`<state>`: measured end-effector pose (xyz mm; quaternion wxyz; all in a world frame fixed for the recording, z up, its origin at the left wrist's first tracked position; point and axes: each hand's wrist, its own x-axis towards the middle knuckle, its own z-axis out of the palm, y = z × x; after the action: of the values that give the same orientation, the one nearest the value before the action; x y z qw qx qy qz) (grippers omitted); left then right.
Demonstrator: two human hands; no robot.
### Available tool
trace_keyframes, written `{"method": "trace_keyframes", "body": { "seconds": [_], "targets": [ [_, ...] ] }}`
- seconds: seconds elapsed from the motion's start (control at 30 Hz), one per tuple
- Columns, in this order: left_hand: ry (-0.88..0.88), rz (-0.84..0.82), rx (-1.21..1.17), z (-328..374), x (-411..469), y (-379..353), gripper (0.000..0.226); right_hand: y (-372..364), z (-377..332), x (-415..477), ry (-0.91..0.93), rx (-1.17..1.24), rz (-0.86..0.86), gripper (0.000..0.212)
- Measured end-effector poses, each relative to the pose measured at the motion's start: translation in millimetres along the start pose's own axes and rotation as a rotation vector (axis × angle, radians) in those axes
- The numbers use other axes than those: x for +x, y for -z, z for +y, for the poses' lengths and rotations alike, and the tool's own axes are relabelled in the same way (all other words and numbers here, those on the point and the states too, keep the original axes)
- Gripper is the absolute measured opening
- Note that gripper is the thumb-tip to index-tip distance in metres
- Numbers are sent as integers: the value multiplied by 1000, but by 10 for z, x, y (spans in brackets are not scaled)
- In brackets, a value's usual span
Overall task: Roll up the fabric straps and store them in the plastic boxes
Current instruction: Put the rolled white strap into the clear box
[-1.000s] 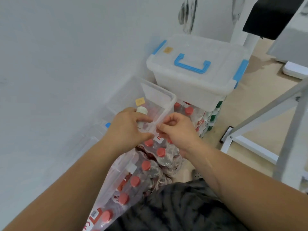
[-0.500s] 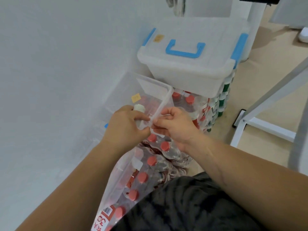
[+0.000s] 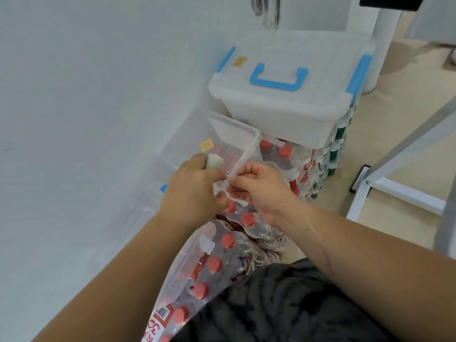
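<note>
Left hand point(image 3: 195, 193) grips rolled strap point(image 3: 215, 161); right hand point(image 3: 261, 191) pinches clear box point(image 3: 190, 139) rim. Rolling looks done; storing left, box seemingly unopened.

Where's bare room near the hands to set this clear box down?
Free: the lid of the closed box, flat around its blue handle, and the floor between the green-capped bottle stack and the white frame. Crowded: the red-capped bottle packs under the left hand gripping a rolled strap and the right hand pinching the clear box give no level spot.
</note>
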<state>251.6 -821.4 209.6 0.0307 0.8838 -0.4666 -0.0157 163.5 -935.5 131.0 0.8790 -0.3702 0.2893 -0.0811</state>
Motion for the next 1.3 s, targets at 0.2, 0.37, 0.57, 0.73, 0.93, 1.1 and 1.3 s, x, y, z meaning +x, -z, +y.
{"method": "trace_keyframes", "body": {
  "seconds": [0.2,0.37,0.57,0.73,0.93,1.1,1.3],
  "targets": [
    [-54,23,-6,-27,-26,-27,32,34,-14,15,17,-33,-34,16],
    [-7,-38,37,-34,6,10,36,57,0,46,2,-102,-76,20],
    [-11,-25,99,56,13,-30,38,62,-4,45,23,-131,-91,17],
    [-91,28,93,25,-30,-96,28,54,-4,40,44,-138,-70,16],
    [-123,77,55,-46,-48,-50,24,47,10,27,51,-135,-82,8],
    [-150,158,19,-110,-31,71,23,46,15,20,48,-116,-79,8],
    [-188,269,7,-189,-154,-15,16,20,36,5,42,-155,-62,7]
  ]
}}
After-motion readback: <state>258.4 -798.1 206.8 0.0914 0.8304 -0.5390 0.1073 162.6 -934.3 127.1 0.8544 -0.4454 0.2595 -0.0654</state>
